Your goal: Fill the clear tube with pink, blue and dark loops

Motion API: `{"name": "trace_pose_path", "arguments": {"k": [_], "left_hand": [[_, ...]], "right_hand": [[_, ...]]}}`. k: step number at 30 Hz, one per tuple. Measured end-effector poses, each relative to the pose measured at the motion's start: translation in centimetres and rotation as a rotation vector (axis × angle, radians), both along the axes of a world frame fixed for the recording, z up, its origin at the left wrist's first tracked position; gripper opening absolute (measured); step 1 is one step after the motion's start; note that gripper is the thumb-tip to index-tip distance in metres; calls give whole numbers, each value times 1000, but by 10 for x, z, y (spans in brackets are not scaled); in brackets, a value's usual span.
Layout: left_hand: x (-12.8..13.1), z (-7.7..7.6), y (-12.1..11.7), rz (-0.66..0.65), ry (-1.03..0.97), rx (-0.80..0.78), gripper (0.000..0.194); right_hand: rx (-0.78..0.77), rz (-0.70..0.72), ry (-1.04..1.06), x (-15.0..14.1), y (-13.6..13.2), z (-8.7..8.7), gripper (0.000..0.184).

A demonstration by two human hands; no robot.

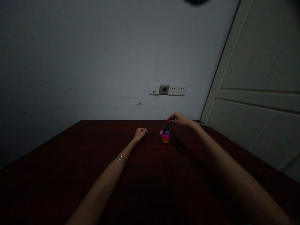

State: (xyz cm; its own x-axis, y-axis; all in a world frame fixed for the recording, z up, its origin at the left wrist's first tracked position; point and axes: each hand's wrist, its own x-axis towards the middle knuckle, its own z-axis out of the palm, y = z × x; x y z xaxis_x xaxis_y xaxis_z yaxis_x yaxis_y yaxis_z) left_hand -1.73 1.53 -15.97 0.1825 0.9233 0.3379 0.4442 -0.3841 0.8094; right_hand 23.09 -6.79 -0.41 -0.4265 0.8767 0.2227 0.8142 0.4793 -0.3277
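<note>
A small clear jar [166,133] stands upright on the dark red table, filled with layers of yellow-orange, bright pink, blue and black bits. Just above its open mouth, my right hand [178,119] pinches its fingertips together; whatever they hold is too small and dark to make out. To the right of the jar lies a loose pile of small dark strands [178,145]. A pink-purple object [161,133] sits against the jar's left side. My left hand [140,133] rests on the table left of the jar, its fingers curled in, with nothing visible in them.
The table [70,162] reaches a pale wall [112,56] fitted with a row of sockets [173,90]. At the right, a light panelled door [257,75] borders the table. A thin pale cord-like thing [202,124] lies at the back right edge.
</note>
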Motion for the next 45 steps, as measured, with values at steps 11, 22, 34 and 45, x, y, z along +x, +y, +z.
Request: {"name": "trace_pose_path", "arguments": {"k": [11,22,34,45], "left_hand": [[0,3,-3,31,-35,7,40],[0,7,-10,51,-142,64,39],[10,86,-56,-718,446,-234,19],[43,69,-108,-782,822,-120,31]], "right_hand": [[36,-100,135,30,0,-22,25],[-270,-134,229,60,-15,-124,51],[-281,-105,214,56,-30,-127,30],[-159,-119,104,58,-28,-129,19]]}}
